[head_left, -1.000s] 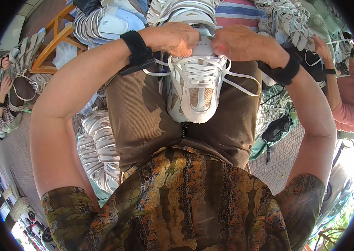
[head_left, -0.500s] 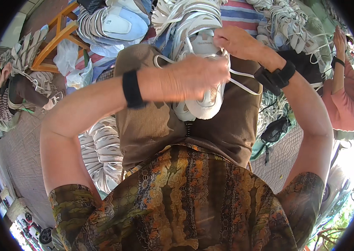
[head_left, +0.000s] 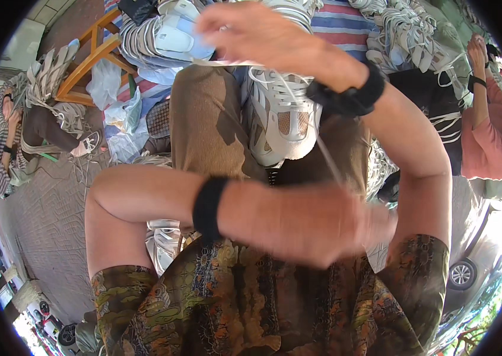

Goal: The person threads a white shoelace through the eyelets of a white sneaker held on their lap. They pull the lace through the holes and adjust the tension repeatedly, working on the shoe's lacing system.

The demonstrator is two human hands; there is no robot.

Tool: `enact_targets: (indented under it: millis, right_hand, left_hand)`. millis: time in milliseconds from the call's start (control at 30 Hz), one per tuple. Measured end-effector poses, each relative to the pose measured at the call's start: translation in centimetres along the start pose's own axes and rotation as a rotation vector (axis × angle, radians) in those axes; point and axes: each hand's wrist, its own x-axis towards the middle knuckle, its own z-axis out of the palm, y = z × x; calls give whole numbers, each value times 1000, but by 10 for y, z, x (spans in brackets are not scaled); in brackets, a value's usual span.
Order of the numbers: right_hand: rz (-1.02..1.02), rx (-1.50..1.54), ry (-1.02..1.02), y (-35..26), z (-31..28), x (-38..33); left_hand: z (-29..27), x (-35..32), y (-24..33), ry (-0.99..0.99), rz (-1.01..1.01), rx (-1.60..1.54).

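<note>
The white mesh lace-up sneaker (head_left: 280, 115) lies on the lap between both hands; the left hand (head_left: 316, 222) and the right hand (head_left: 257, 32) each pinch its white lace (head_left: 328, 154).

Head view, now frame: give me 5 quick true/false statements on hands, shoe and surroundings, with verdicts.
1. A white sneaker rests on the person's lap. True.
2. The left hand is raised above the shoe. False: it is low, near the person's body, across the lap; the right hand is the raised one.
3. Both wrists carry black bands. True.
4. A thin white lace runs from the shoe toward the left hand. True.
5. The wooden chair is at the right edge. False: it stands upper left, beside piled shoes.
</note>
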Motion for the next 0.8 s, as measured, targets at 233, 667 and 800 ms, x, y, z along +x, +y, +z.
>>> enact_targets:
  millis: [233, 667, 800]
  right_hand:
    - [417, -297, 172, 23, -57, -134]
    - [289, -614, -5, 41, -23, -162]
    - [630, 62, 67, 26, -43, -158]
  left_hand:
    - [-130, -59, -96, 499, -653, 630]
    - [-108, -74, -146, 209, -656, 832]
    - [-109, -60, -144, 45, -880, 865]
